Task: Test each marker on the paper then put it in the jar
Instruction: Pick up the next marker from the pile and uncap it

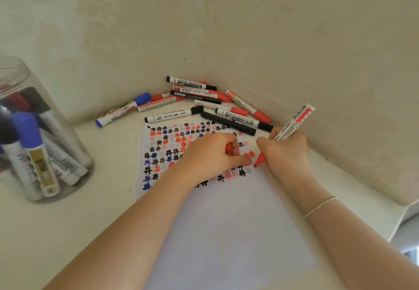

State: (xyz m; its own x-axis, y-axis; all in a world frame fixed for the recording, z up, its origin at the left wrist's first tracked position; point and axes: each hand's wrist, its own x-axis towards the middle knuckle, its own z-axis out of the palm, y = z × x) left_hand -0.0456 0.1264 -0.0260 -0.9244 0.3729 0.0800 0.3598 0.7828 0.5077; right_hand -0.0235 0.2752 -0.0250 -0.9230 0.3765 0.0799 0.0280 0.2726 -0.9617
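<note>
- At the far left a clear plastic jar (34, 131) stands on the white table (68, 233). It already holds several capped markers, blue and black caps plainly among them, leaning against its wall.
- Right of the jar, in the corner where the walls meet, a loose pile of markers (192, 99) lies on the table. It mixes red, black and blue caps, and its nearest members touch the far edge of the paper.
- The paper (226, 233) lies flat in front of the person. Its far half is covered in rows of small hash marks in black, red and blue; the near half is blank.
- The left hand (210, 155) rests on the marked part of the paper, its fingers curled around a red cap (228, 148), of which only a small bit shows between fingers and thumb.
- Just beside it, the right hand (288, 153) grips an uncapped red marker (292, 124) like a pen, fingers wrapped around the barrel. The marker tilts up and to the right, and its red tip (257, 163) sits at the paper, close to the left thumb. Whether the tip actually touches the sheet cannot be told.
- A thin bracelet (320, 205) circles the right wrist.
</note>
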